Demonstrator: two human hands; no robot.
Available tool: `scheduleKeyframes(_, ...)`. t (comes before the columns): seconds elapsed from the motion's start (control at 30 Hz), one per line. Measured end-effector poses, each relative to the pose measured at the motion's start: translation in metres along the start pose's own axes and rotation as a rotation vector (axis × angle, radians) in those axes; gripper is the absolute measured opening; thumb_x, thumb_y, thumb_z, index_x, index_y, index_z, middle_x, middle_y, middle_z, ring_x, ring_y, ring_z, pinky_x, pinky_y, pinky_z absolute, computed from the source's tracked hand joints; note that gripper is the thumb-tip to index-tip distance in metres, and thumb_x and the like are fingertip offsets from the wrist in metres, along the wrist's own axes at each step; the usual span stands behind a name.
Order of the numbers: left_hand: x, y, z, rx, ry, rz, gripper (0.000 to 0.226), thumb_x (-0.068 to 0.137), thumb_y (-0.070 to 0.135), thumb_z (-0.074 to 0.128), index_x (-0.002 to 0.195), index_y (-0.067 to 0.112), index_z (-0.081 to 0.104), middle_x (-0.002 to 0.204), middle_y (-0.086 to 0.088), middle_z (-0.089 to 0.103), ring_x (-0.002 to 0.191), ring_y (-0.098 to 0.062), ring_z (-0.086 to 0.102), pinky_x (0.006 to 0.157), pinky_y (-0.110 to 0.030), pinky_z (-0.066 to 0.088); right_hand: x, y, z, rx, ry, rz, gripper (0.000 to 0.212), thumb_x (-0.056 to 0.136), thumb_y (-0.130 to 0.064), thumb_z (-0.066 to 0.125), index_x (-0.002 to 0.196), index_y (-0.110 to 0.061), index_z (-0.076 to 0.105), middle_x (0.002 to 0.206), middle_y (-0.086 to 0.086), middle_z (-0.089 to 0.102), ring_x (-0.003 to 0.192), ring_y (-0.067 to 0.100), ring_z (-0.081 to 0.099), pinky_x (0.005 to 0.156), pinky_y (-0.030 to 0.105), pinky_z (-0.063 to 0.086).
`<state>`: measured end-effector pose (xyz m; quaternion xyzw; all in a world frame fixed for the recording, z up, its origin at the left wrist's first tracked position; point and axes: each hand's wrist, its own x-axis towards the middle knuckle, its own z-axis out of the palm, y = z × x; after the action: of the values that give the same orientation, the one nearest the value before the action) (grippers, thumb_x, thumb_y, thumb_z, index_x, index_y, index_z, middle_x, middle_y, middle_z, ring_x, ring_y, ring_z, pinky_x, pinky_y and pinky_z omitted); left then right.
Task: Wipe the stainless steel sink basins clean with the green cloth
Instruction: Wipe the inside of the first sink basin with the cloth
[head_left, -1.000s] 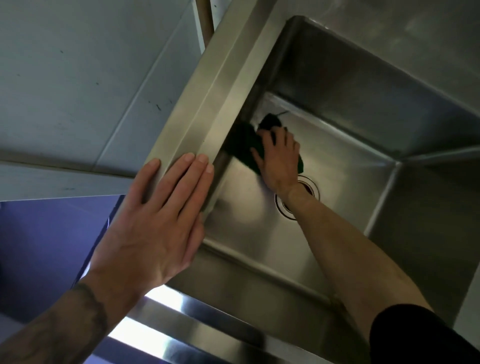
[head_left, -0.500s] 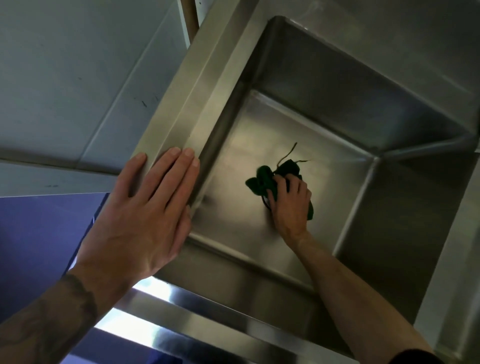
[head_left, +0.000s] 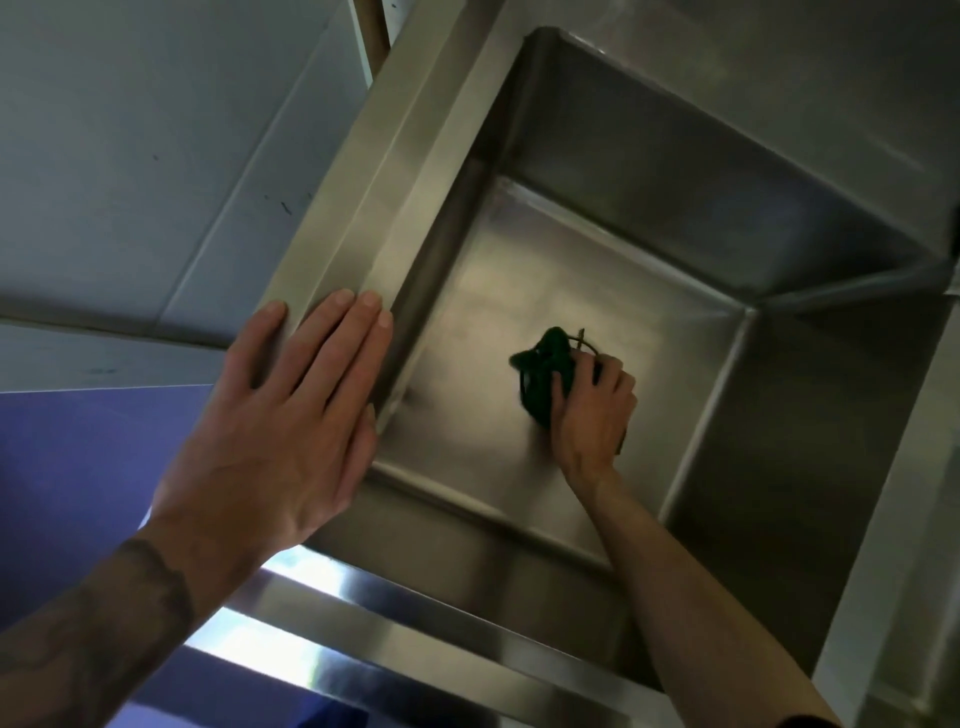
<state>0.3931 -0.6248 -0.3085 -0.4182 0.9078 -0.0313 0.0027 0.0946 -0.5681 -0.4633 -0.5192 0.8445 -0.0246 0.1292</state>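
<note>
A deep stainless steel sink basin (head_left: 675, 171) fills the middle of the head view. On its floor lies a bunched dark green cloth (head_left: 545, 369), with a loose thread curling off its top. My right hand (head_left: 592, 410) is down in the basin, fingers curled over the cloth and gripping it against the floor near the centre. The drain is hidden under the hand and cloth. My left hand (head_left: 291, 421) lies flat, fingers straight and together, on the sink's left rim (head_left: 363, 182).
A pale wall panel (head_left: 156, 156) runs beside the sink's left rim. A purple surface (head_left: 78, 467) lies below the left hand. The sink's bright front edge (head_left: 332, 623) crosses the bottom. A second steel surface rises at the right (head_left: 914, 519).
My right hand has carried the cloth from the basin's far-left corner to the middle of the floor, covering the drain. The left hand has stayed on the rim.
</note>
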Motion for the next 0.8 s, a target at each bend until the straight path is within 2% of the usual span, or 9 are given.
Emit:
scheduleKeyframes(0.13, 0.0, -0.001, 0.0, -0.006, 0.01, -0.003, 0.069, 0.111, 0.034, 0.034, 0.168, 0.0, 0.017, 0.175, -0.021, 0.023, 0.159, -0.038, 0.031, 0.129, -0.06, 0.023, -0.018, -0.013, 0.004, 0.036, -0.095, -0.062, 0.037, 0.104, -0.029, 0.06, 0.131, -0.004, 0.062, 0.131, 0.023, 0.058, 0.112, 0.042, 0.055, 0.09, 0.049, 0.045)
scheduleKeyframes(0.2, 0.0, -0.001, 0.001, 0.001, 0.003, 0.003, 0.069, 0.111, 0.035, 0.034, 0.168, 0.0, 0.017, 0.175, -0.021, 0.021, 0.16, -0.038, 0.03, 0.129, -0.061, 0.022, -0.014, -0.006, -0.002, 0.142, -0.157, -0.149, 0.036, 0.105, -0.031, 0.058, 0.131, -0.005, 0.061, 0.127, 0.02, 0.058, 0.109, 0.038, 0.055, 0.09, 0.045, 0.046)
scheduleKeyframes(0.27, 0.0, -0.002, 0.002, 0.012, -0.005, 0.003, 0.07, 0.111, 0.035, 0.034, 0.168, 0.0, 0.016, 0.176, -0.021, 0.019, 0.161, -0.038, 0.028, 0.13, -0.061, 0.021, -0.002, 0.003, -0.012, 0.204, -0.14, -0.244, 0.032, 0.104, -0.028, 0.06, 0.128, -0.007, 0.062, 0.122, 0.018, 0.059, 0.106, 0.037, 0.055, 0.09, 0.045, 0.046)
scheduleKeyframes(0.33, -0.001, -0.003, 0.003, 0.021, -0.015, 0.0, 0.07, 0.111, 0.037, 0.034, 0.168, 0.0, 0.016, 0.176, -0.021, 0.017, 0.161, -0.038, 0.026, 0.13, -0.06, 0.019, 0.018, 0.013, -0.018, 0.185, 0.005, -0.134, 0.032, 0.102, -0.026, 0.063, 0.129, -0.009, 0.062, 0.125, 0.019, 0.057, 0.108, 0.04, 0.054, 0.093, 0.047, 0.045)
scheduleKeyframes(0.43, -0.001, -0.003, 0.004, 0.023, -0.018, 0.005, 0.071, 0.11, 0.038, 0.033, 0.169, 0.001, 0.016, 0.177, -0.02, 0.016, 0.162, -0.037, 0.025, 0.13, -0.059, 0.019, 0.038, 0.016, -0.016, 0.219, 0.119, 0.327, 0.044, 0.104, -0.033, 0.059, 0.141, -0.01, 0.052, 0.14, 0.021, 0.047, 0.123, 0.041, 0.047, 0.104, 0.05, 0.039)
scheduleKeyframes(0.47, -0.001, -0.003, 0.004, 0.02, -0.018, 0.008, 0.071, 0.11, 0.038, 0.033, 0.169, 0.001, 0.016, 0.177, -0.02, 0.016, 0.162, -0.036, 0.025, 0.13, -0.059, 0.019, 0.04, 0.01, -0.014, 0.216, 0.114, 0.389, 0.048, 0.105, -0.034, 0.058, 0.144, -0.009, 0.05, 0.142, 0.021, 0.045, 0.126, 0.041, 0.044, 0.105, 0.051, 0.038)
scheduleKeyframes(0.57, -0.002, -0.003, 0.004, 0.018, -0.025, 0.008, 0.071, 0.11, 0.038, 0.034, 0.169, 0.001, 0.016, 0.177, -0.019, 0.015, 0.163, -0.035, 0.024, 0.131, -0.059, 0.02, 0.041, -0.014, -0.007, 0.163, 0.077, 0.32, 0.047, 0.105, -0.032, 0.058, 0.144, -0.008, 0.049, 0.142, 0.022, 0.043, 0.124, 0.041, 0.043, 0.103, 0.051, 0.039)
scheduleKeyframes(0.67, -0.001, -0.003, 0.001, 0.017, -0.022, 0.001, 0.07, 0.111, 0.038, 0.034, 0.169, 0.002, 0.018, 0.177, -0.019, 0.018, 0.163, -0.034, 0.025, 0.131, -0.058, 0.02, 0.067, -0.041, -0.007, 0.206, 0.082, 0.359, 0.043, 0.107, -0.036, 0.052, 0.14, -0.007, 0.051, 0.14, 0.022, 0.044, 0.123, 0.042, 0.043, 0.103, 0.049, 0.036)
scheduleKeyframes(0.8, 0.001, -0.001, -0.004, -0.038, -0.013, -0.001, 0.064, 0.113, 0.036, 0.032, 0.168, 0.003, 0.025, 0.174, -0.017, 0.027, 0.16, -0.032, 0.031, 0.129, -0.057, 0.025, 0.116, -0.092, -0.009, 0.264, 0.019, 0.297, 0.045, 0.107, -0.038, 0.052, 0.143, -0.01, 0.048, 0.144, 0.022, 0.04, 0.126, 0.042, 0.042, 0.104, 0.049, 0.037)
